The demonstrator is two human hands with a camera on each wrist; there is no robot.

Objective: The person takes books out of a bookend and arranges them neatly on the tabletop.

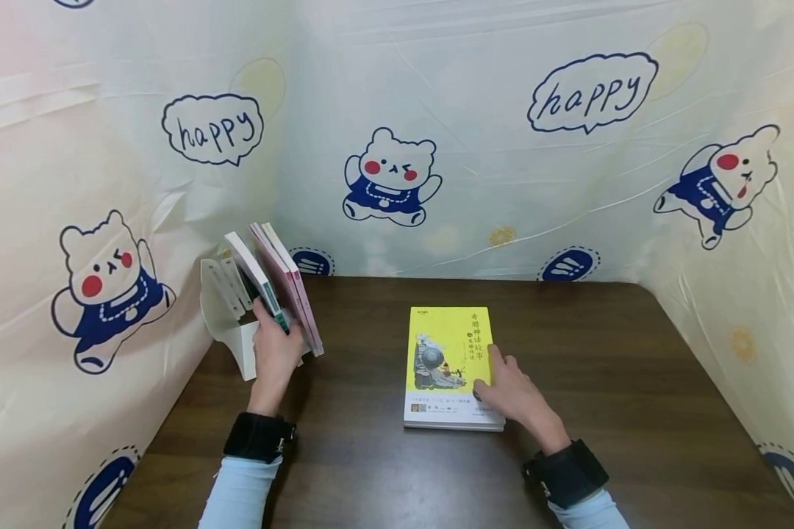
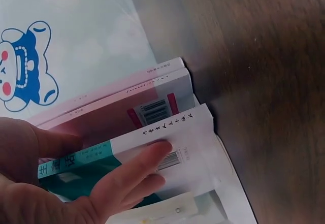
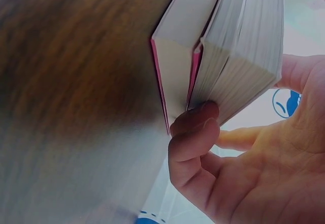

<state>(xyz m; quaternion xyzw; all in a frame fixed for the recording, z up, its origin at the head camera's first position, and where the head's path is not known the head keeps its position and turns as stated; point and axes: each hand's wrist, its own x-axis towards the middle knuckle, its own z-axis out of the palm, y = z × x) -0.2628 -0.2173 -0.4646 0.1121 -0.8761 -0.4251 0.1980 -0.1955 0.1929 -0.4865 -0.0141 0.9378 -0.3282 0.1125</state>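
My left hand pinches a green-and-white book that leans in a white book stand. In the left wrist view, its fingers lie along that book's cover, across the barcode, with the thumb on the other side. Two pink books lean just right of it, against one another. A yellow-and-white book lies flat, cover up, near the middle of the table. My right hand grips its right edge. Seen from the right wrist, curled fingertips touch the page edges, above a pink-edged book underneath.
The dark wooden table runs back to a pale curtain printed with bears, which also hangs at both sides. White upright parts of the stand rise left of the green-and-white book.
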